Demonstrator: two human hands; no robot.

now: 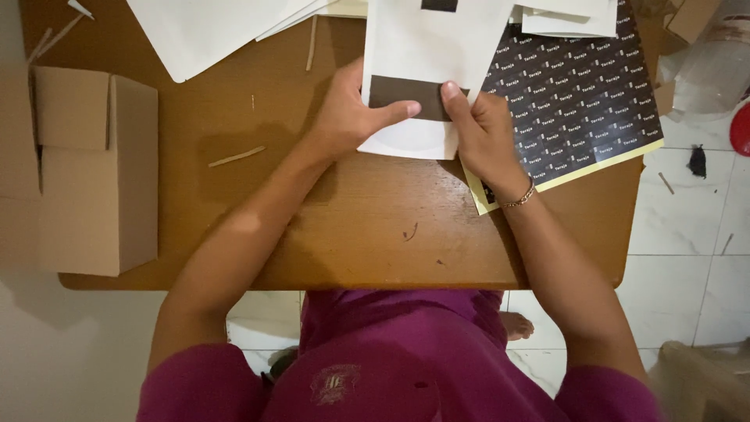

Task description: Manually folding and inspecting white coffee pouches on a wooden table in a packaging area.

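The envelope [426, 55] at twelve o'clock is white with a dark brown strip [402, 92] across it. The sheet [578, 101] at two o'clock is black, patterned with small repeated white marks and edged in pale yellow. The worktop [359, 234] is warm brown wood. At nine o'clock, the cardboard box [94, 172] is plain tan. The shirt [391, 359] is magenta.

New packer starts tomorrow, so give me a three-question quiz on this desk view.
1. True or false: both thumbs press the dark strip on the white envelope.
2. Which wrist wears the bracelet?
3. Where is the cardboard box: A) table's left edge, B) on the black sticker sheet, C) floor?

Key: 1 true; 2 right hand, not left hand; 3 A.
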